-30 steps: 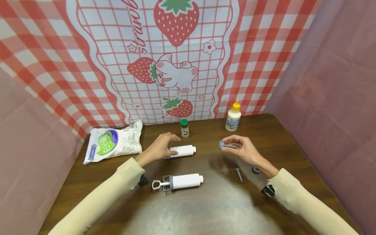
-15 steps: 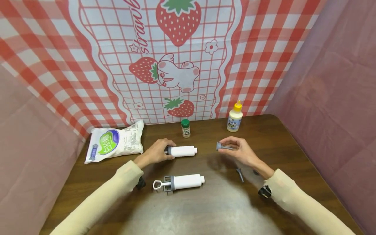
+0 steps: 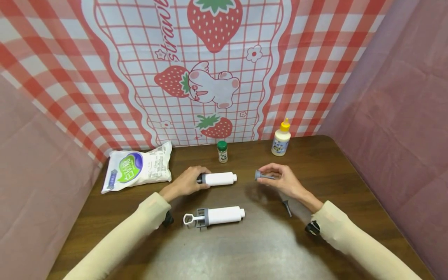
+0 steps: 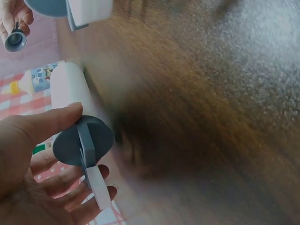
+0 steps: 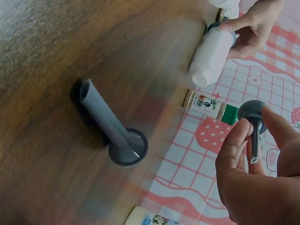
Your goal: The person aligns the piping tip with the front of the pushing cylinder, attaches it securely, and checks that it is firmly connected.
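Note:
My left hand [image 3: 189, 181] grips a large white syringe [image 3: 220, 179] by its grey collar end, thumb on one side and fingers round the other. In the left wrist view, the grey end cap [image 4: 65, 147] and white pull handle [image 4: 98, 187] point toward the camera. My right hand [image 3: 281, 179] pinches a grey funnel-shaped nozzle [image 3: 258, 175] above the table, its wide mouth facing the syringe tip and its thin tube toward the palm. A second grey nozzle [image 5: 105, 112] lies on the table below the right hand. Another white syringe [image 3: 225, 215] lies nearer the front, tip rightward.
Along the back of the brown table [image 3: 217, 252] are a white printed bag [image 3: 154, 167], a small green-capped spice jar [image 3: 222, 152] and a yellow-capped squeeze bottle [image 3: 281, 140]. A strawberry-print checked cloth [image 3: 213, 93] hangs behind, with pink cloth at both sides.
My left hand has come down and closed round the collar end of the rear syringe. The right hand has shifted slightly left with the nozzle.

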A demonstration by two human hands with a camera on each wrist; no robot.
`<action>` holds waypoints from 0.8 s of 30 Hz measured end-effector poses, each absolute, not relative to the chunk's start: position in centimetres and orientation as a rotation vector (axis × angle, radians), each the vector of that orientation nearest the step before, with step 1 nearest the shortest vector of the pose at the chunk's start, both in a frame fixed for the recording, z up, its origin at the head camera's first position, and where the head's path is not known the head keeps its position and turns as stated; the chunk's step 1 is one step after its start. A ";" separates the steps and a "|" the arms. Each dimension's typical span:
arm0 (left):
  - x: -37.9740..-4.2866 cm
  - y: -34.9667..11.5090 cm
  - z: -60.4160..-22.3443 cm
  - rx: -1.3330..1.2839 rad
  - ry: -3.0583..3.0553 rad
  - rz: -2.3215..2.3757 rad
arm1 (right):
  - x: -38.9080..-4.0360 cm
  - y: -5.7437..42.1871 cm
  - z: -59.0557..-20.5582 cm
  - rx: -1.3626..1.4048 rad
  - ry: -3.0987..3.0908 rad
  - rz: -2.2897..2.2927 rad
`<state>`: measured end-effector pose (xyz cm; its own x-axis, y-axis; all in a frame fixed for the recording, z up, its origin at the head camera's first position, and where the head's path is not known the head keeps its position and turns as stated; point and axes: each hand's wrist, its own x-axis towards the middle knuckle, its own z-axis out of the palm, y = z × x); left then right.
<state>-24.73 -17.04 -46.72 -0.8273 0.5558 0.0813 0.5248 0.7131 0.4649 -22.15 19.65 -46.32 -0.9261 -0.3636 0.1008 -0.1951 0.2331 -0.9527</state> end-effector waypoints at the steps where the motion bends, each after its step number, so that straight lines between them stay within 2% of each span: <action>1: -24.7 -17.1 -46.7 0.904 2.847 0.751 | -22.2 19.6 -46.4 -0.532 2.348 -1.783; 24: -23.2 -17.2 -43.9 1.073 2.899 0.931 | -21.4 18.8 -46.3 -0.566 2.328 -1.814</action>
<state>-23.24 -17.18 -43.92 -0.7758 0.5709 0.2688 0.6207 0.6134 0.4883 -21.38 18.75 -46.33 -0.9199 -0.3730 0.1210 -0.2084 0.2039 -0.9566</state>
